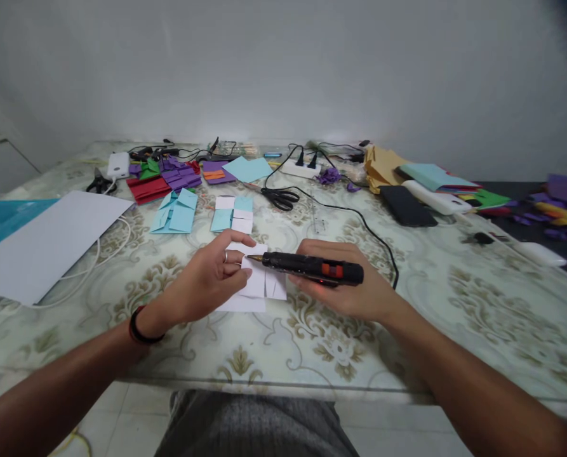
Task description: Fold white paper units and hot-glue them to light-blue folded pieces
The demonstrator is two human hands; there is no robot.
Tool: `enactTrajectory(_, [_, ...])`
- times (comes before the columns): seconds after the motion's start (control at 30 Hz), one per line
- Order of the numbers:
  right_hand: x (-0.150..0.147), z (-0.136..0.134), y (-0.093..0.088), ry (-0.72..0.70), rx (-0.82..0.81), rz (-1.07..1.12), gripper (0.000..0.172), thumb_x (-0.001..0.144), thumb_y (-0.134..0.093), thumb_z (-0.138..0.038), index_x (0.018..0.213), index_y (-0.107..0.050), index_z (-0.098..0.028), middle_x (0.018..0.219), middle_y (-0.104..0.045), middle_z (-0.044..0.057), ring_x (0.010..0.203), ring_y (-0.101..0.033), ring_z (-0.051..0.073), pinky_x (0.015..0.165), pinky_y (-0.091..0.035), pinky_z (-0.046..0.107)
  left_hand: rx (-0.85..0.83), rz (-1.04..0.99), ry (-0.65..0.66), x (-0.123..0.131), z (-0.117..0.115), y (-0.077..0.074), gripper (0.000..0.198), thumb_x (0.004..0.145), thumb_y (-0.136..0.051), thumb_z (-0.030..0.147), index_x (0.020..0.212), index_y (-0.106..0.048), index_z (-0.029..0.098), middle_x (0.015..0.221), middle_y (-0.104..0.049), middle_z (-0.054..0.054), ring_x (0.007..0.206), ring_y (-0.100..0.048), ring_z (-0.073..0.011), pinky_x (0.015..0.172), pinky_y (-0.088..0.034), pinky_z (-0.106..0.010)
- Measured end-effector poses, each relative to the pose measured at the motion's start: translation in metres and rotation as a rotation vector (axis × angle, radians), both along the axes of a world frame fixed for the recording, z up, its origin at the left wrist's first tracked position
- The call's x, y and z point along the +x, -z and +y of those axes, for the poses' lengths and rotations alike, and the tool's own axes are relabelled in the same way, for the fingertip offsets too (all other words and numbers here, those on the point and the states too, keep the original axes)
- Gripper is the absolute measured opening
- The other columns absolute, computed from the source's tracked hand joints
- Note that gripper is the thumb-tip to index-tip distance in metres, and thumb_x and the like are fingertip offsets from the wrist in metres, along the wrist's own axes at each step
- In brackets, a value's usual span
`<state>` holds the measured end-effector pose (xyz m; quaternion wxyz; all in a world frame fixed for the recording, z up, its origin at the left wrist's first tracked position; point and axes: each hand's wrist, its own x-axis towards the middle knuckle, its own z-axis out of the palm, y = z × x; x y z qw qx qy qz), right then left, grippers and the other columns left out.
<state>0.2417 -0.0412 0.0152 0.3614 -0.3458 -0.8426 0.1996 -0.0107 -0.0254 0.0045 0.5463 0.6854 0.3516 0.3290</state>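
In my right hand (345,289) is a black hot glue gun (306,265) with an orange-red switch, its brass tip pointing left. The tip is at the white folded paper (273,285), between my left thumb and forefinger. My left hand (211,279) grips the paper's left side, its other fingers curled beneath; a ring and a dark wristband show on it. Flaps and creases are visible on the paper, which lies over another white piece (240,304). Whether the tip touches the paper I cannot tell. The glue gun's handle is hidden by my right hand.
Beyond my hands lie a blue-and-white folded square (233,214), a light blue folded piece (175,212) and black scissors (283,199). A black cord (359,216) runs from the power strip (300,168) past my right hand. White sheets (54,244) lie left, a black phone (407,205) right.
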Motion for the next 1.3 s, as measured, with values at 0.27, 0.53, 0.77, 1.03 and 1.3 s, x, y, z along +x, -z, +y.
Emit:
enactTrajectory(0.27, [0.0004,0.0009,0.0012,0.001,-0.007,-0.007,0.029,0.093,-0.066,-0.022,0.069,-0.049,-0.02,0.066,-0.047,-0.003,0.059,-0.043,0.011,0.056,-0.033,0.025,-0.019,-0.016,0.007,0.0012,-0.0012,-0.0011,0.033,0.089,-0.063,0.016,0.118,-0.05,0.022,0.07,-0.046,0.007,0.055,-0.039,-0.0075,0.05,-0.027,-0.02])
enactTrajectory(0.53, [-0.0002,0.0007,0.0019,0.013,-0.023,-0.009,0.03,0.092,-0.066,-0.021,0.068,-0.049,-0.02,0.065,-0.046,-0.003,0.059,-0.043,0.011,0.056,-0.033,0.025,-0.01,-0.011,0.007,0.0012,-0.0004,-0.0007,0.033,0.09,-0.063,0.017,0.119,-0.05,0.023,0.073,-0.05,0.006,0.055,-0.04,-0.0073,0.05,-0.027,-0.019])
enactTrajectory(0.77, [-0.0001,0.001,0.0021,0.018,-0.021,-0.025,0.027,0.092,-0.066,-0.021,0.069,-0.05,-0.02,0.065,-0.047,-0.003,0.059,-0.044,0.011,0.057,-0.034,0.025,0.0,0.008,0.005,0.0002,-0.001,-0.0008,0.039,0.091,-0.063,0.018,0.128,-0.051,0.022,0.073,-0.049,0.006,0.056,-0.043,-0.0074,0.051,-0.03,-0.019])
enactTrajectory(1.03, [-0.0007,0.0006,0.0004,0.032,-0.024,-0.025,0.03,0.09,-0.066,-0.02,0.067,-0.047,-0.021,0.064,-0.046,-0.003,0.057,-0.042,0.011,0.056,-0.032,0.025,0.006,0.031,-0.003,0.0007,-0.0015,-0.003,0.038,0.091,-0.064,0.019,0.128,-0.053,0.021,0.071,-0.045,0.006,0.055,-0.038,-0.0077,0.05,-0.027,-0.019])
enactTrajectory(1.3, [-0.0005,0.0008,0.0,0.044,-0.011,-0.043,0.032,0.089,-0.066,-0.019,0.066,-0.045,-0.021,0.064,-0.045,-0.004,0.057,-0.042,0.01,0.055,-0.032,0.024,-0.002,0.036,-0.005,0.0003,-0.0013,-0.0041,0.039,0.09,-0.065,0.019,0.127,-0.054,0.02,0.07,-0.045,0.007,0.055,-0.038,-0.0076,0.05,-0.027,-0.019])
